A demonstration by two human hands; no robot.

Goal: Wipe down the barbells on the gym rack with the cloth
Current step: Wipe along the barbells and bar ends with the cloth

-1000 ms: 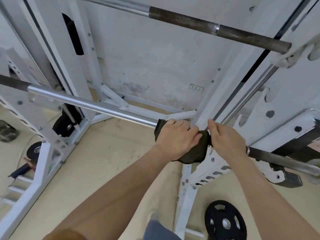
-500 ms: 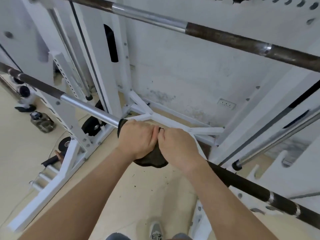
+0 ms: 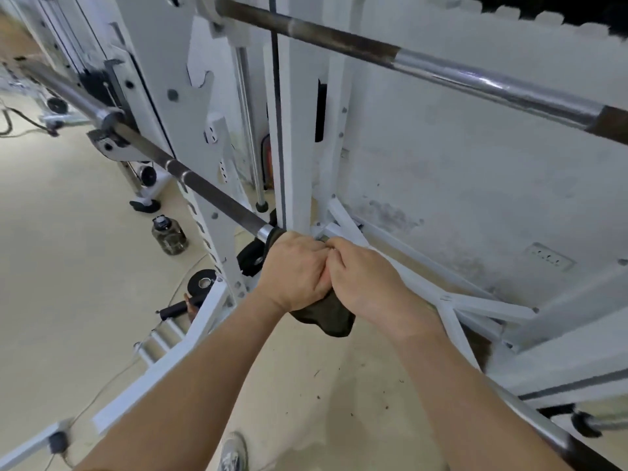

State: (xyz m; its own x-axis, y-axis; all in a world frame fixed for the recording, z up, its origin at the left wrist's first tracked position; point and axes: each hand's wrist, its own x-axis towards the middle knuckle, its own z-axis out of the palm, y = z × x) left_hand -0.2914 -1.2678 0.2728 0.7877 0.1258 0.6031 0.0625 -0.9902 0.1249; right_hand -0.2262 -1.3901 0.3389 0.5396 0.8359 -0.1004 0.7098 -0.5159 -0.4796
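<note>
My left hand (image 3: 292, 270) and right hand (image 3: 367, 283) grip tight, fingers curled round the dark cloth (image 3: 326, 321) on the lower barbell (image 3: 210, 195). Sliding left risks my knuckles hitting the rack upright (image 3: 217, 185).

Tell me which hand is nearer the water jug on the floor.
Left. The left hand grips the cloth on the lower barbell, on the side toward the water jug; the right hand grips beside it, farther from the jug.

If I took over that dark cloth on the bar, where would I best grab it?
Probably the loose fold of the cloth hanging under the lower barbell, coming from below on the near side. The left hand and right hand cover the wrapped part on top.
</note>
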